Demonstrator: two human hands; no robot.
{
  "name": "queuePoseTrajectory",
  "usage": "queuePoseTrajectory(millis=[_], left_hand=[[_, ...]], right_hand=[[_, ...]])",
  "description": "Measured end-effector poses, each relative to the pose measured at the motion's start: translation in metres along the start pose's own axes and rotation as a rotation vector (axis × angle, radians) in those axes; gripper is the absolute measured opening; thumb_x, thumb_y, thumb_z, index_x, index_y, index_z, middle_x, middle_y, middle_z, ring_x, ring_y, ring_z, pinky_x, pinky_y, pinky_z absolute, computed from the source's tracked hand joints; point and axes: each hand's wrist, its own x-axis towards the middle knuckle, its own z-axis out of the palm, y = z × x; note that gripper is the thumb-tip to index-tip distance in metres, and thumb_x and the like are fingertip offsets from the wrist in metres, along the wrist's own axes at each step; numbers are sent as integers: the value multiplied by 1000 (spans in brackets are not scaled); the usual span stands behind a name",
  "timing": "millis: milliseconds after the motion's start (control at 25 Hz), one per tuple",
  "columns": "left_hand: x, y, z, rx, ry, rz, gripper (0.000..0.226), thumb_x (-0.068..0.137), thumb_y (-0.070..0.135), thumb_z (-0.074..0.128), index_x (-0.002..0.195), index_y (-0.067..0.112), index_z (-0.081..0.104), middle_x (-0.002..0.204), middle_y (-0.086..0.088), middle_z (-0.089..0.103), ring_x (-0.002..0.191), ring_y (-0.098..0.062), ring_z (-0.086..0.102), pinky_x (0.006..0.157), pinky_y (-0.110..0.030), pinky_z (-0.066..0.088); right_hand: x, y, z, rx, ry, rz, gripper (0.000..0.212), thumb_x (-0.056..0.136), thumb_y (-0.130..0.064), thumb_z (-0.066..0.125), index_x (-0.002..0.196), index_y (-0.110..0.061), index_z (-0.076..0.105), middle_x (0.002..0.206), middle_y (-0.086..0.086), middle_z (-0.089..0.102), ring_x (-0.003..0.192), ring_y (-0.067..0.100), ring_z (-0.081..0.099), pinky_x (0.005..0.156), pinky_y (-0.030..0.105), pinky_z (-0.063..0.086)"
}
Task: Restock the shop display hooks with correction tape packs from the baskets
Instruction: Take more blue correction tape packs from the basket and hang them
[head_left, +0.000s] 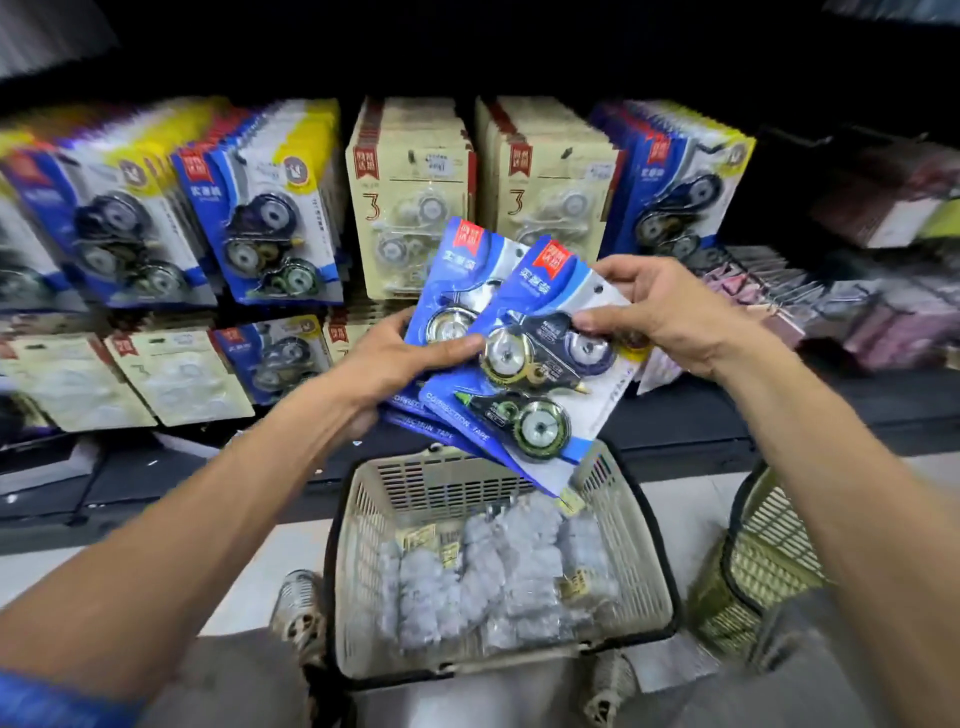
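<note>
A fanned stack of blue correction tape packs (524, 364) is gripped from below by the left hand (400, 358) and pinched at its front pack by the right hand (660, 317), above a beige basket (644, 561) before the stocked display hooks (415, 156).

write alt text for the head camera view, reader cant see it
Two hands hold a fan of blue correction tape packs above a beige basket of wrapped goods; the left hand grips them, the right hand pinches the front pack. Behind, display hooks carry blue and beige packs.

Dim, wide-angle warp, blurred edges
</note>
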Motion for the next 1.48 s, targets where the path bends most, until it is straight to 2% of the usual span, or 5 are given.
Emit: queuePoseTrajectory(millis=[400,680,840,1160,1480], left_hand=[[34,5,34,-77,-179,-121,36,64,10,78,99,14,71,87,-7,79,67,-19,76,63,-32,63],[66,13,65,-262,80,-39,37,76,10,83,110,14,70,95,-9,79,77,-25,77,70,-42,64],[68,23,74,-344,122,54,69,56,26,89,120,15,69,103,-9,79,93,-29,77,87,-55,60],[74,14,78,-265,216,50,47,66,19,92,107,21,70,98,-4,80,96,-28,76,96,-56,56],[81,19,66,-205,207,79,50,65,22,91,110,20,70,96,-1,80,93,-26,76,95,-52,57]], right_hand=[[11,-3,-29,-97,192,-90,44,56,-16,84,96,-19,66,74,-8,70,67,5,66,62,18,55],[14,-1,-21,-59,667,105,56,74,-53,80,112,-20,56,103,-1,66,87,15,63,78,36,51],[4,-7,-16,310,361,69,43,70,-16,81,109,-9,64,101,9,77,86,21,73,79,36,61],[-11,20,-75,251,733,7,29,94,-26,68,120,-15,64,91,9,71,44,15,63,32,17,33],[-10,28,-112,241,838,-119,41,88,-6,72,124,-24,61,114,11,72,69,18,71,42,27,52]])
